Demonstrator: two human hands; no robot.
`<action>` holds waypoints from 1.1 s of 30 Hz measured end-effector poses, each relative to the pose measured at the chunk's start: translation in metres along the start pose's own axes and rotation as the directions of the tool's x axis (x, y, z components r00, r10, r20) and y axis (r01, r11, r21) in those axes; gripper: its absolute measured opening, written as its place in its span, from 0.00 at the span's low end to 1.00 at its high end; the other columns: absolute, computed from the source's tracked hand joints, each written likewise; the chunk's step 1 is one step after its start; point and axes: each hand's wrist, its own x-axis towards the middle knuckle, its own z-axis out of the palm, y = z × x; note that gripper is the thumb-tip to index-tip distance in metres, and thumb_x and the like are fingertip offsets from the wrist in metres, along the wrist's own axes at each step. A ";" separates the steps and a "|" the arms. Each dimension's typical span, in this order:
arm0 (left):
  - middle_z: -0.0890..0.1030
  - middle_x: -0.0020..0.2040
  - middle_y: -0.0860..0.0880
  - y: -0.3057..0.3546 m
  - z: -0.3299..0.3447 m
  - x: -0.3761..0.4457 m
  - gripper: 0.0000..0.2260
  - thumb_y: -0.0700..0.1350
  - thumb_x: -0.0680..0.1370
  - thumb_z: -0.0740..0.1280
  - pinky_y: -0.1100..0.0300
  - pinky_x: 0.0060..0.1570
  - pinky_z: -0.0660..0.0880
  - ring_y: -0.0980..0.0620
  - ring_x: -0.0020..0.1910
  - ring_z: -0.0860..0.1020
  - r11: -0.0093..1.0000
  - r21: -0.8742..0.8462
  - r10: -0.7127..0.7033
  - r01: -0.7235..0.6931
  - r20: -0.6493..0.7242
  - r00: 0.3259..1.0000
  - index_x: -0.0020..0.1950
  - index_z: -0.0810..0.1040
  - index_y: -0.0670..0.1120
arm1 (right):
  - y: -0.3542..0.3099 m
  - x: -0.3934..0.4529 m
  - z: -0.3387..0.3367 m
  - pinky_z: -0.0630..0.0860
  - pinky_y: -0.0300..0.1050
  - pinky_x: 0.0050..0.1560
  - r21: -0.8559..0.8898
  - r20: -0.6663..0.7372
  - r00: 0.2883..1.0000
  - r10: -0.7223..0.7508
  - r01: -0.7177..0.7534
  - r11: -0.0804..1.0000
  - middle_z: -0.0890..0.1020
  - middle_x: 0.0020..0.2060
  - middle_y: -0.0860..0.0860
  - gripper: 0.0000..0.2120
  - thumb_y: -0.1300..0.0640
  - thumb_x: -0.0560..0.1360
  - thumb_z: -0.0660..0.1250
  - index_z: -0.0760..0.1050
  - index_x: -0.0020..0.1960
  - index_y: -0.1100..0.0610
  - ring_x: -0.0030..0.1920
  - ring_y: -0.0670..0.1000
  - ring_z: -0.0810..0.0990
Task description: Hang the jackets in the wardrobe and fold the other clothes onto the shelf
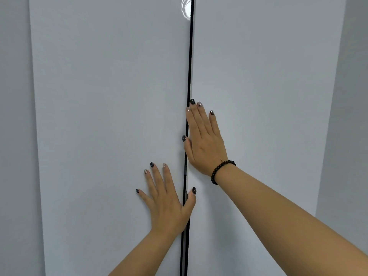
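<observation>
Two tall white wardrobe doors fill the view, the left door (109,116) and the right door (268,86), with a narrow dark gap (189,66) running down between them. My left hand (169,202) lies flat on the left door beside the gap, fingers spread, its thumb reaching across the gap. Higher up, my right hand (203,140) lies flat on the right door's inner edge with straight fingers, its thumb over the gap. A dark bead bracelet (221,170) circles the right wrist. No jackets or other clothes are in view; the inside of the wardrobe is hidden.
Grey wall panels flank the wardrobe on the left (16,136) and on the right (348,116). A bright light reflection (186,7) shows at the top of the left door.
</observation>
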 end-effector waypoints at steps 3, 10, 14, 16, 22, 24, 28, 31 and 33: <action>0.36 0.79 0.43 -0.001 0.009 0.005 0.41 0.69 0.74 0.45 0.26 0.68 0.48 0.41 0.78 0.36 1.000 0.007 -0.005 0.005 -0.024 1.000 0.79 0.38 0.46 | 0.005 0.000 0.010 0.51 0.56 0.76 -0.041 0.041 0.999 -0.015 0.017 0.999 0.58 0.76 0.60 0.28 0.54 0.79 0.52 0.54 0.76 0.65 0.76 0.56 0.53; 0.47 0.79 0.35 -0.011 0.027 0.005 0.39 0.66 0.77 0.48 0.23 0.64 0.53 0.32 0.77 0.46 0.985 0.158 0.082 -0.075 -0.036 0.996 0.80 0.50 0.42 | 0.013 -0.004 0.025 0.46 0.55 0.76 -0.071 0.128 0.992 -0.013 0.022 0.997 0.55 0.76 0.59 0.30 0.51 0.79 0.52 0.53 0.76 0.65 0.77 0.56 0.50; 0.48 0.78 0.34 -0.010 0.030 0.008 0.38 0.66 0.77 0.46 0.23 0.64 0.52 0.31 0.77 0.47 0.984 0.172 0.050 -0.045 -0.024 0.998 0.79 0.50 0.41 | 0.010 -0.003 0.032 0.45 0.54 0.77 -0.045 0.158 0.987 0.037 -0.030 0.999 0.54 0.77 0.57 0.31 0.49 0.79 0.51 0.51 0.77 0.64 0.77 0.54 0.48; 0.47 0.78 0.34 -0.011 0.032 0.009 0.39 0.66 0.77 0.46 0.23 0.65 0.51 0.31 0.77 0.46 0.982 0.183 0.043 -0.039 -0.020 0.999 0.79 0.48 0.41 | 0.009 -0.002 0.034 0.46 0.54 0.77 -0.037 0.173 0.984 0.049 -0.044 0.998 0.54 0.77 0.57 0.31 0.49 0.79 0.51 0.50 0.77 0.64 0.77 0.54 0.48; 0.46 0.79 0.34 -0.017 0.036 0.010 0.41 0.68 0.77 0.47 0.23 0.65 0.50 0.32 0.77 0.46 0.978 0.199 0.078 -0.071 -0.029 0.997 0.80 0.47 0.42 | 0.006 -0.001 0.030 0.42 0.52 0.77 -0.008 0.207 0.974 0.087 -0.087 0.996 0.52 0.77 0.56 0.32 0.50 0.79 0.54 0.50 0.77 0.62 0.78 0.53 0.47; 0.45 0.79 0.35 -0.018 0.032 0.010 0.41 0.69 0.76 0.47 0.24 0.65 0.51 0.32 0.77 0.45 0.974 0.212 0.084 -0.081 -0.006 0.996 0.80 0.46 0.43 | 0.004 0.001 0.025 0.40 0.50 0.76 0.021 0.241 0.965 0.103 -0.111 0.994 0.50 0.78 0.54 0.31 0.50 0.79 0.54 0.48 0.78 0.61 0.78 0.52 0.45; 0.42 0.79 0.36 -0.020 0.018 0.005 0.41 0.70 0.76 0.44 0.26 0.66 0.53 0.32 0.77 0.42 0.953 0.283 0.085 -0.103 0.074 0.994 0.80 0.43 0.44 | 0.001 -0.001 0.008 0.41 0.47 0.77 0.083 0.339 0.933 0.123 -0.160 0.984 0.47 0.78 0.52 0.32 0.50 0.80 0.53 0.44 0.78 0.59 0.78 0.50 0.43; 0.32 0.77 0.37 -0.031 0.000 0.002 0.38 0.69 0.77 0.40 0.29 0.68 0.55 0.33 0.76 0.35 0.910 0.357 0.152 -0.209 0.182 0.972 0.78 0.34 0.47 | -0.002 -0.010 -0.009 0.45 0.48 0.77 0.080 0.425 0.895 0.136 -0.187 0.979 0.45 0.78 0.53 0.33 0.48 0.81 0.52 0.40 0.78 0.59 0.78 0.51 0.43; 0.27 0.75 0.40 -0.041 -0.022 0.001 0.37 0.67 0.78 0.40 0.31 0.70 0.55 0.36 0.76 0.34 0.879 0.386 0.178 -0.279 0.278 0.944 0.75 0.26 0.49 | -0.003 -0.023 -0.022 0.46 0.51 0.77 0.029 0.463 0.870 0.168 -0.205 0.978 0.44 0.78 0.54 0.33 0.47 0.81 0.51 0.40 0.78 0.59 0.78 0.53 0.43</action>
